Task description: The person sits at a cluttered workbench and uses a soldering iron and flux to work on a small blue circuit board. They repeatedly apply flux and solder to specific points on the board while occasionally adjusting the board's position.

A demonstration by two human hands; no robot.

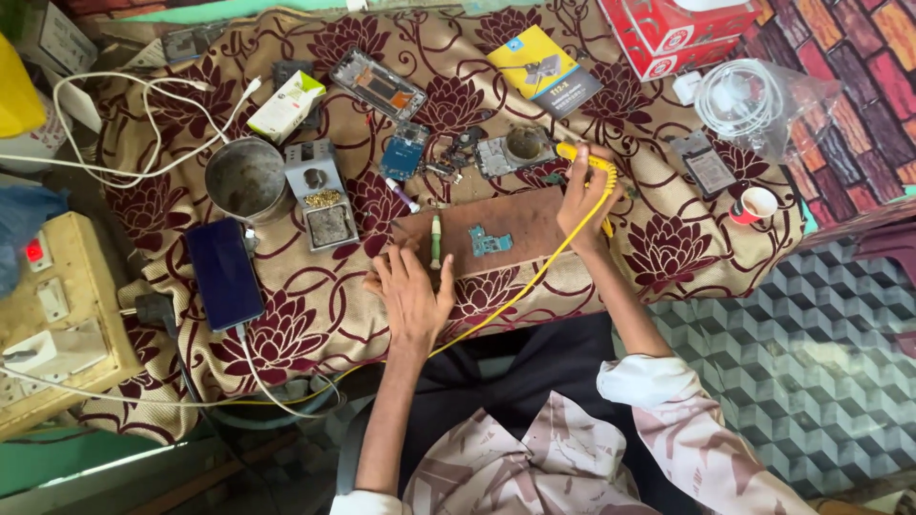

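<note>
My right hand (584, 195) grips a yellow-handled soldering iron (584, 157), its tip pointing toward a round tin (525, 143) on a grey stand. The iron's yellow cord (520, 291) trails down off the table's front edge. My left hand (412, 291) rests flat, fingers spread, on the near-left corner of a brown wooden board (515, 215). On that board lie a small teal circuit board (489, 240) and a green-and-white stick (436, 238), just beyond my left fingertips.
A maroon-flowered cloth (315, 315) covers the table. On it: a dark phone (224, 272), metal cup (246, 179), metal tray with compartments (322, 195), blue circuit board (405, 153), phone frame (377, 84), white cables (134, 124), yellow-blue packet (544, 69), red box (677, 29), paper cup (757, 203).
</note>
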